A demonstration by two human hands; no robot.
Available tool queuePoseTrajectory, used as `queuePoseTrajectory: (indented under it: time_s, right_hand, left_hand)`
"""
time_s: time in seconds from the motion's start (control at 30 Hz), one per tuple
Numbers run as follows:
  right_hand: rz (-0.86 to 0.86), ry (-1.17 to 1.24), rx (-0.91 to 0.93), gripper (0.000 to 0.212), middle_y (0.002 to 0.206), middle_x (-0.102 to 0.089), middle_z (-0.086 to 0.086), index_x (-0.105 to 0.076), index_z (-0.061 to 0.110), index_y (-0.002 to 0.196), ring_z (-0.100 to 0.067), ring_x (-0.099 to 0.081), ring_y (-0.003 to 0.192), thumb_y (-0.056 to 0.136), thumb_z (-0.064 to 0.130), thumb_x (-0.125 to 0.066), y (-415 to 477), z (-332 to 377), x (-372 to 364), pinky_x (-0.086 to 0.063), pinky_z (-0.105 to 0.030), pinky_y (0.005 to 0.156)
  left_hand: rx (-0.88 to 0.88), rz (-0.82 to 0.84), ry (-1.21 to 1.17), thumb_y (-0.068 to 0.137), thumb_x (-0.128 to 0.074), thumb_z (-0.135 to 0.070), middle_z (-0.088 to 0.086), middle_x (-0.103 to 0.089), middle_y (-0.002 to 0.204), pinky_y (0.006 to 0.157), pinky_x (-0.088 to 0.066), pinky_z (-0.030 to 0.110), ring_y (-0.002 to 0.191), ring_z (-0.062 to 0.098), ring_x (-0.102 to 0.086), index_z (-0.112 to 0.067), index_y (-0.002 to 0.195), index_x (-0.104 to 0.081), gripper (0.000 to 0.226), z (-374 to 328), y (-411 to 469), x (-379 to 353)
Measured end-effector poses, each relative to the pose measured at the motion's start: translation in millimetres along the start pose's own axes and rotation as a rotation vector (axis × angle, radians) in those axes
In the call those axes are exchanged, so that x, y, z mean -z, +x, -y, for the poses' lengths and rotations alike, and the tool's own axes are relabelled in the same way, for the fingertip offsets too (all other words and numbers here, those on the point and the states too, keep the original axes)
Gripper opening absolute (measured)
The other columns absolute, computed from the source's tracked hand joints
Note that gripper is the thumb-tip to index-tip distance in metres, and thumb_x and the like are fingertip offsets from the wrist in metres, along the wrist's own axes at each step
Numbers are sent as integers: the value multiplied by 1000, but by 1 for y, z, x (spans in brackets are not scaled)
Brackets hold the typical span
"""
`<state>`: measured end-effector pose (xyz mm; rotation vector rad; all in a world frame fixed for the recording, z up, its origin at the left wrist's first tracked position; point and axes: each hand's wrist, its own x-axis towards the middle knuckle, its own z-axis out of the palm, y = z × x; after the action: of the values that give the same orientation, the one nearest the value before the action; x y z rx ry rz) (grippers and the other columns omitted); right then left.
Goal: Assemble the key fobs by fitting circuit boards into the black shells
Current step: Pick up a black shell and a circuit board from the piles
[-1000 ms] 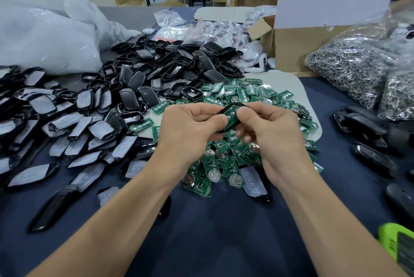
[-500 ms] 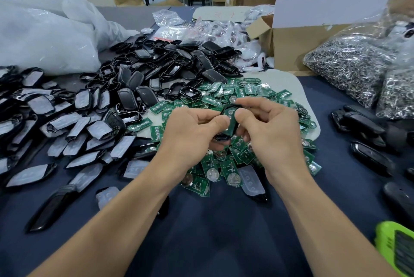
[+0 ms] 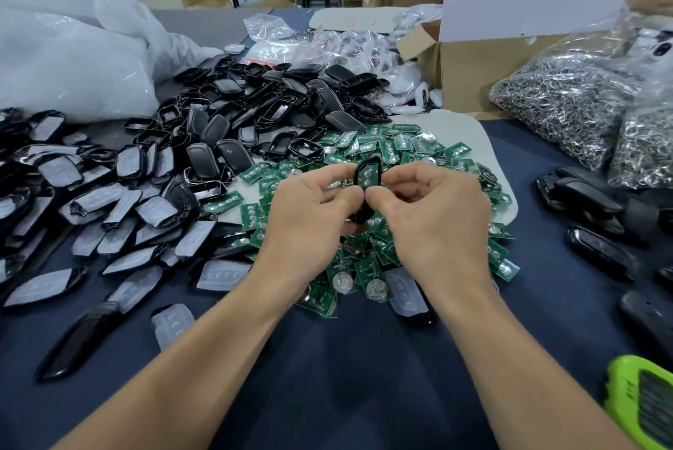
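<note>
Both hands meet above a heap of green circuit boards (image 3: 411, 154). My left hand (image 3: 313, 209) and my right hand (image 3: 433, 213) pinch one black shell (image 3: 368, 173) between thumbs and fingers. A green board with round contact pads sits inside that shell, facing me. The shell stands nearly upright, its lower end hidden behind my thumbs. A large pile of empty black shells (image 3: 262, 114) lies behind and to the left of the boards.
Shells fitted with clear rubber pads (image 3: 109, 209) cover the left of the blue cloth. Bags of metal rings (image 3: 568, 100) and a cardboard box (image 3: 473, 63) stand at the right, black fobs (image 3: 590, 202) below them. A green device (image 3: 644, 402) sits at the bottom right corner.
The shell with the board has turned from tilted to nearly upright between my fingers. My fingertips have shifted toward its lower end, leaving the board's face in plain sight.
</note>
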<state>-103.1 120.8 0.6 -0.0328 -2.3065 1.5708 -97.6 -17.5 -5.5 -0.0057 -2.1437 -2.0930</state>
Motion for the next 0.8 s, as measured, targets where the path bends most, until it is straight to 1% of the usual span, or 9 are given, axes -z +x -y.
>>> queuePoseTrajectory:
  time_s: [0.03,0.1,0.2,0.3,0.4,0.47,0.6,0.7,0.8]
  right_hand:
    - [-5,7,-8,13,65,-71,18,-79,28,84,6,-68,65,76,28,-89,0,0,0,-51,-9,58]
    - [-25,28,-14,13,68,-72,20,-79,28,86,7,-69,68,77,29,-88,-2,1,-2,-55,-10,63]
    - [-33,104,-44,17,76,-75,21,-79,30,93,3,-72,73,77,34,-85,-7,2,-7,-62,-25,72]
    - [-7,237,-105,19,77,-77,15,-77,30,90,-4,-74,71,74,26,-88,-6,1,-11,-64,-36,73]
    - [19,302,-104,25,68,-73,8,-75,29,85,-6,-67,59,72,15,-91,-1,-1,-10,-56,-26,60]
    - [40,325,-80,26,63,-70,4,-76,29,82,-7,-62,54,73,7,-88,2,-1,-7,-51,-22,54]
    - [35,459,-161,27,60,-67,5,-77,25,80,-8,-57,50,79,-1,-82,10,-2,5,-46,-19,49]
    - [82,554,-230,23,61,-67,3,-71,20,86,-11,-59,49,87,-3,-76,16,-3,14,-44,-18,47]
    - [154,484,-152,22,60,-67,-1,-69,18,85,-13,-59,49,87,-3,-75,16,-3,14,-45,-20,47]
  left_hand:
    - [-18,10,13,96,-67,1,-5,-81,82,67,-62,21,77,8,-78,-49,83,-78,53,0,-1,-1]
    - [-59,1,70,93,-68,4,-10,-81,90,74,-61,21,85,7,-78,-54,88,-77,59,1,-1,-1]
    - [-120,-82,139,88,-73,7,-21,-79,96,85,-60,20,96,1,-76,-45,104,-77,55,4,-3,-3]
    - [-159,-123,147,87,-75,6,-24,-78,96,85,-59,17,96,-1,-75,-42,105,-75,52,3,-5,-3]
    - [-98,-84,91,88,-74,6,-11,-81,94,77,-61,21,90,7,-78,-31,105,-80,42,2,-5,-5]
    - [21,-58,-71,89,-73,8,-1,-82,92,70,-62,24,84,13,-79,-23,101,-80,34,1,-4,-6]
    - [201,-58,-268,92,-69,7,5,-82,97,68,-63,25,88,19,-78,-14,96,-79,23,-1,3,3]
    - [281,-56,-278,93,-69,5,8,-81,95,70,-64,28,86,21,-78,-10,96,-76,17,1,8,10]
    - [286,64,-210,97,-62,6,8,-81,101,74,-63,26,92,22,-79,-9,106,-78,23,1,9,13]
